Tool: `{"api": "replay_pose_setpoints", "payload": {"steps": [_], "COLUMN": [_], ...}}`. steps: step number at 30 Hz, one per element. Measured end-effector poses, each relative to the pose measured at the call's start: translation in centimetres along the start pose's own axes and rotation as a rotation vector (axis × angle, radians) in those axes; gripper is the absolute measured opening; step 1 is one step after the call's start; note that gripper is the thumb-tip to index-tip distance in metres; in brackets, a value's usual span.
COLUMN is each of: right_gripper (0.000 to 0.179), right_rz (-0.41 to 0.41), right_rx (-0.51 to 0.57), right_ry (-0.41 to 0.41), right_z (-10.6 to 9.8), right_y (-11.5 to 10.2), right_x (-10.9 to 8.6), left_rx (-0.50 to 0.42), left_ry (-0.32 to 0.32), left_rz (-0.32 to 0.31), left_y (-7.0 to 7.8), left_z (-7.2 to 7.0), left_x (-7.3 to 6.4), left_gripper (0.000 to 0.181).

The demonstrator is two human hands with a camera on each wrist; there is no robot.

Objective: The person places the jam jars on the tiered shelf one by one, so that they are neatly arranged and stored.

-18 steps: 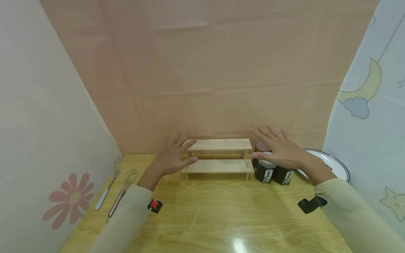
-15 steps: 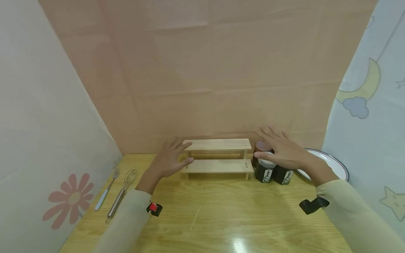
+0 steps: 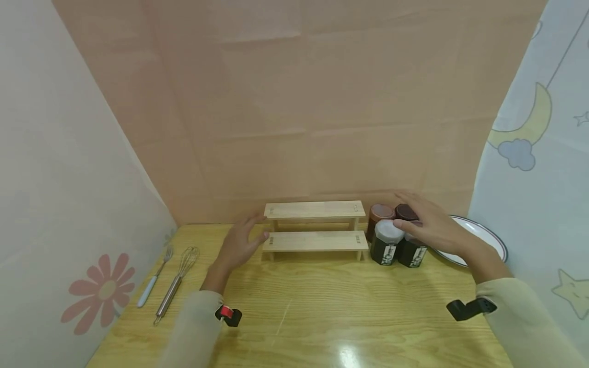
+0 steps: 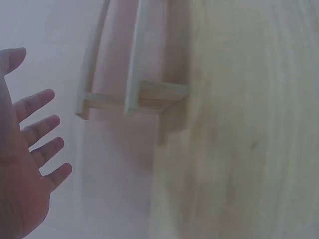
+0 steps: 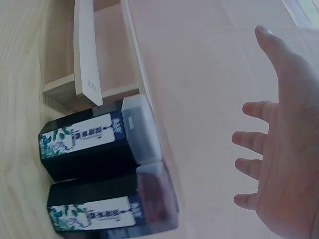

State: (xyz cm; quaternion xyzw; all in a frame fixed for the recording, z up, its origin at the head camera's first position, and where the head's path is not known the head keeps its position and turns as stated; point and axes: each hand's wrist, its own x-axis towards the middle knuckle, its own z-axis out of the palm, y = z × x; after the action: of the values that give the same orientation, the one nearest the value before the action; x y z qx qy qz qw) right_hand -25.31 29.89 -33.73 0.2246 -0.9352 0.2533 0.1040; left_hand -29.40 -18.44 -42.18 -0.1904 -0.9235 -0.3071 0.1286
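Left hand [image 3: 238, 246] is loose and empty. Rack [image 3: 315, 241] sits at its 3 o'clock, long axis running 9-to-3, lower step facing 6. Jars [image 3: 387, 249] at the rack's 3, partly hidden by the right hand [image 3: 432, 223], also empty, fingers straight-ish. Plate's [image 3: 480, 232] half-covered.

Shelf [image 3: 315, 241] — matt wood; tabletop [image 3: 322, 301] — glossy woodgrain; shiny metal whisk [image 3: 175, 287].

Pale tan shelf [image 3: 315, 241] — black jars [image 3: 379, 249] with white labels [image 5: 82, 135]
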Motion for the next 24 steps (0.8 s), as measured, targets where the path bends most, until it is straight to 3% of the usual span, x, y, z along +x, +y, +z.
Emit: {"api": "replay_pose_setpoints", "payload": {"steps": [9, 14, 24], "right_gripper": [0.074, 0.082, 0.092], "right_rz": [0.136, 0.16, 0.326], "right_rx": [0.074, 0.088, 0.165], "right_ry": [-0.003, 0.018, -0.034], "right_z": [0.6, 1.4, 3.6], "right_y": [2.5, 4.5, 6.9], "right_x": [-3.0, -3.9, -5.8], "left_rx": [-0.246, -0.364, -0.536], "left_ry": [-0.012, -0.006, 0.112], "left_rz": [-0.123, -0.168, -0.297], "left_y": [-1.6, -2.5, -2.6], "left_z": [2.6, 3.9, 6.5], "left_x": [-1.1, -1.6, -2.4], "left_gripper": [0.048, 0.048, 0.036]}}
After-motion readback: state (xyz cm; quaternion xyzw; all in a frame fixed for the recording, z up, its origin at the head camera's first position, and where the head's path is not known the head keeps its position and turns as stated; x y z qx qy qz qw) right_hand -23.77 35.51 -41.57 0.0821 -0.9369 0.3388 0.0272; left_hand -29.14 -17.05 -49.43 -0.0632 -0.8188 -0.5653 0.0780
